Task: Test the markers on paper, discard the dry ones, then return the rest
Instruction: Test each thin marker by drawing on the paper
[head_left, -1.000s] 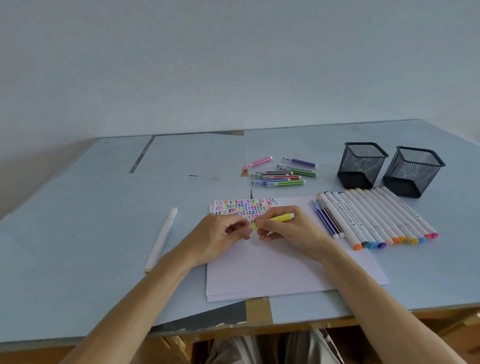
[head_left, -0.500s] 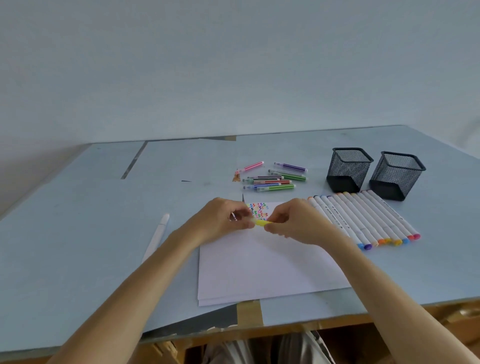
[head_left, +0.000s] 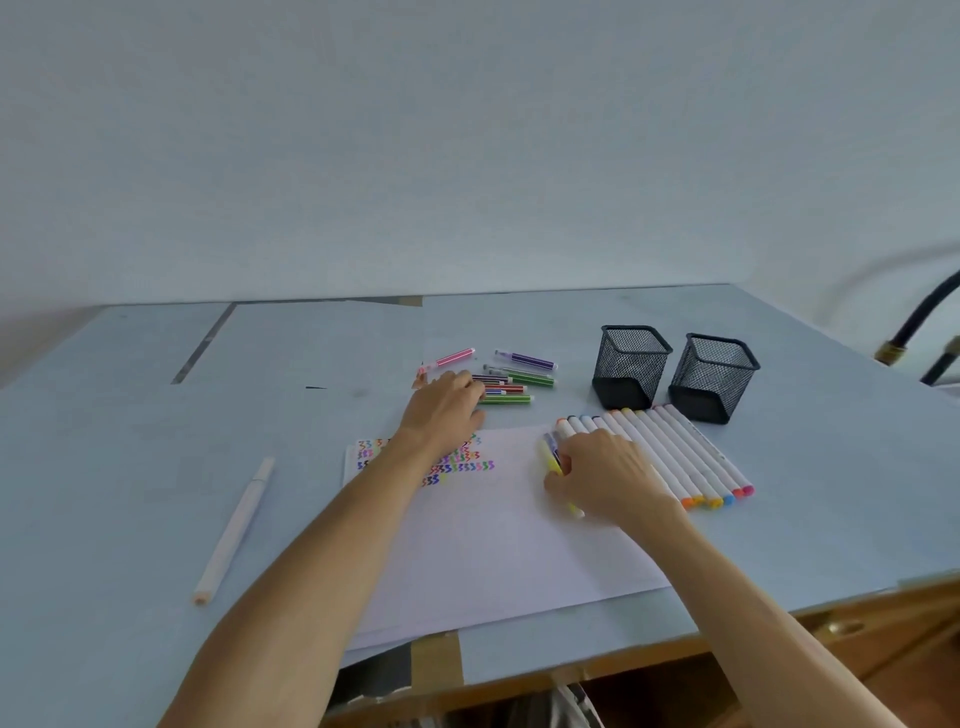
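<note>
The place reads as a makeshift desk or craft workspace rather than a kitchen or shop. A pale blue table, patched with tape along its near edge over a wooden frame, stands against a bare wall. On it lie stationery items: white paper with colour scribbles, loose markers, a row of white pens, and two black mesh cups. A dark hose shows at far right.

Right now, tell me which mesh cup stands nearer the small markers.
The left mesh cup; the small markers lie just left of it, the other cup beyond.
</note>
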